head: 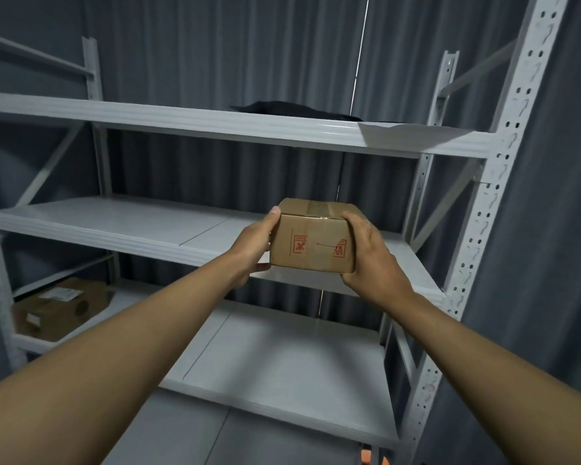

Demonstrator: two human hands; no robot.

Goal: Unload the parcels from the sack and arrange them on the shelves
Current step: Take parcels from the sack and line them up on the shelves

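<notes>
The unloading is looking partly done: a brown parcel (59, 308) is already lying at the left end of the lower shelf (282, 364) and a dark flat package (292, 107) is sitting on the top shelf (215, 124), while the sack is not showing, so how many remain is unclear. Both arms are reaching forward, the left hand (254, 245) and right hand (371, 260) clasping a small cardboard box (314, 239) from either side, fingers curling round its ends, holding it at the front edge of the middle shelf (114, 219).
</notes>
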